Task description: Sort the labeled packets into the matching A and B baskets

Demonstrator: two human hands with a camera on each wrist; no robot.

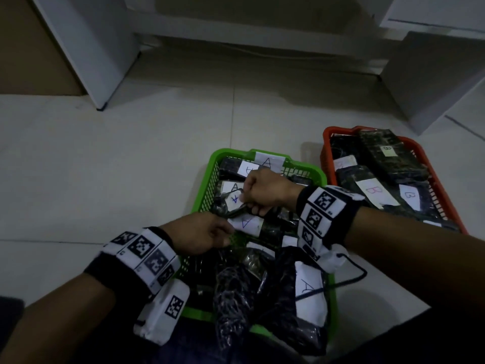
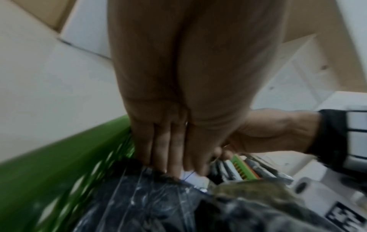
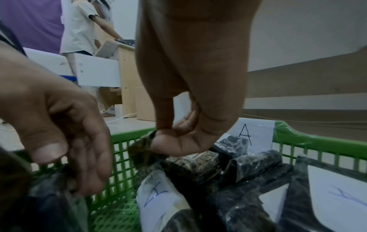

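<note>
A green basket (image 1: 228, 153) with an A label (image 1: 267, 161) on its far rim holds several dark packets with white A labels. My right hand (image 1: 245, 199) hovers over the basket's middle and pinches a corner of a dark packet labelled A (image 1: 231, 203). In the right wrist view, thumb and finger of the right hand (image 3: 157, 138) clamp that packet (image 3: 141, 153). My left hand (image 1: 228, 235) is at the basket's left wall. Its straight fingers (image 2: 168, 157) touch a shiny dark packet (image 2: 139, 196). The orange basket (image 1: 325, 143) on the right holds packets labelled B (image 1: 372, 190).
Both baskets stand on a pale tiled floor (image 1: 131, 153). White furniture panels (image 1: 99, 61) rise at the back left and back right (image 1: 433, 88). A black cable (image 1: 354, 269) trails from my right wrist. In the right wrist view a person (image 3: 79, 31) stands at a desk far behind.
</note>
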